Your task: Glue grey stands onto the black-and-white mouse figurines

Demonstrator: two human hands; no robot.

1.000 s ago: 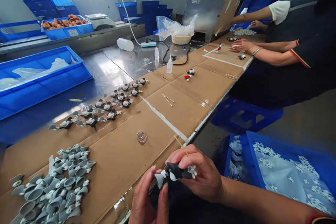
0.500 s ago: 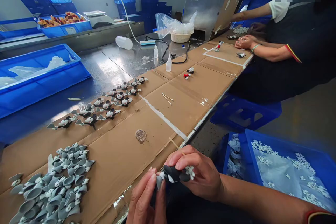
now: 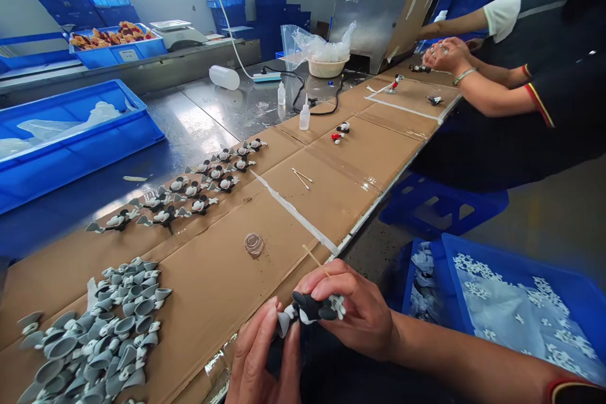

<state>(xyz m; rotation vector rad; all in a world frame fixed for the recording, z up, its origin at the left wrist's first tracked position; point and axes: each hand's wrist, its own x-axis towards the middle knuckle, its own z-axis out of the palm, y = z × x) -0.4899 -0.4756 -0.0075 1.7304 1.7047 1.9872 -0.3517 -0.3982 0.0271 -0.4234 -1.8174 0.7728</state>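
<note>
My right hand [image 3: 357, 309] is closed on a black-and-white mouse figurine [image 3: 307, 308] with round ears and a white gloved hand at its right end. A thin wooden stick [image 3: 313, 256] also sticks out from between the fingers of that hand. At the figurine's left end is a small grey cone-shaped piece [image 3: 283, 323] with a white glove on it. My left hand [image 3: 262, 353] pinches around this piece, thumb below and fingers beside it. Whether the piece is fixed to the figurine is hidden by the fingers.
Grey cone pieces [image 3: 101, 334] lie heaped at left, with rows of mouse figurines [image 3: 192, 189] behind. A clear round disc [image 3: 254, 244], cotton swabs [image 3: 302, 178] and a dropper bottle [image 3: 304, 115] are on the cardboard [image 3: 208, 278]. A blue bin [image 3: 525, 303] of white parts stands right; a co-worker [image 3: 534, 76] sits beyond.
The figurine has shifted slightly left and turned a little, so more of the grey cone shows beside my left fingers. The co-worker's hands have risen off the table.
</note>
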